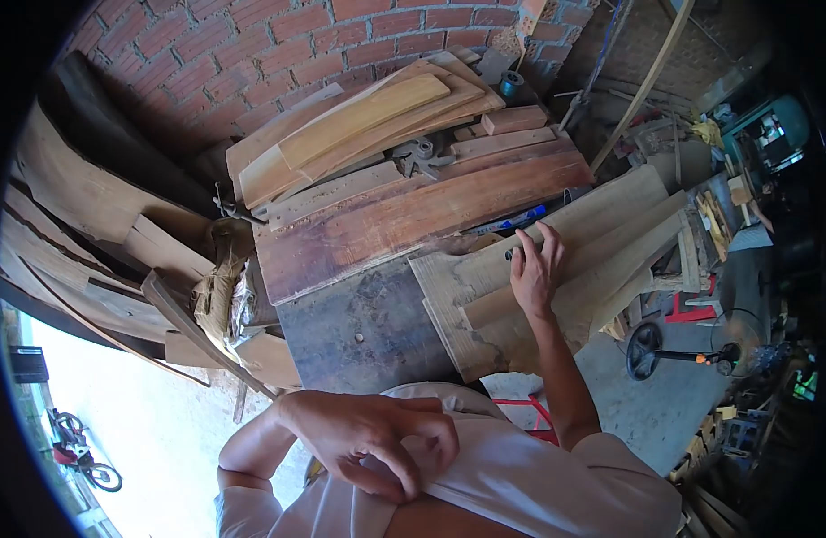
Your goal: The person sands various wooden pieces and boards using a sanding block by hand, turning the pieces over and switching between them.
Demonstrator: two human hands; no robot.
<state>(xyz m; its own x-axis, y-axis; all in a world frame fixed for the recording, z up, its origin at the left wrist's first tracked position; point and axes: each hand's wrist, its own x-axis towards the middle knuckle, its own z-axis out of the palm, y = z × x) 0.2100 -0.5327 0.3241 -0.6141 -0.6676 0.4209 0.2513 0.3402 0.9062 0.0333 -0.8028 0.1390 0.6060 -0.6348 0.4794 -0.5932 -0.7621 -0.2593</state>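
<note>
My right hand (537, 273) reaches over pale rough-sawn boards (601, 215), with the fingers bent and apart. A small dark spot or object lies beside its thumb; I cannot make out what it is. Just beyond the fingertips is a blue marker-like tool (521, 219). Close to my chest, my left hand (377, 439) has its thumb and forefinger brought together at the edge of my light shirt (512, 466), seemingly pinching the cloth. Between the hands and the wall lies a dark, stained sheet (359, 323) with a small round mark on it.
A reddish plank (413, 211) and stacked lighter boards (368, 121) lie toward the brick wall (287, 45). A metal fan-like part (422, 157) and a spool (512, 83) sit among them. Large curved slabs (90, 179) lean at left. A red stool (691, 305) stands right.
</note>
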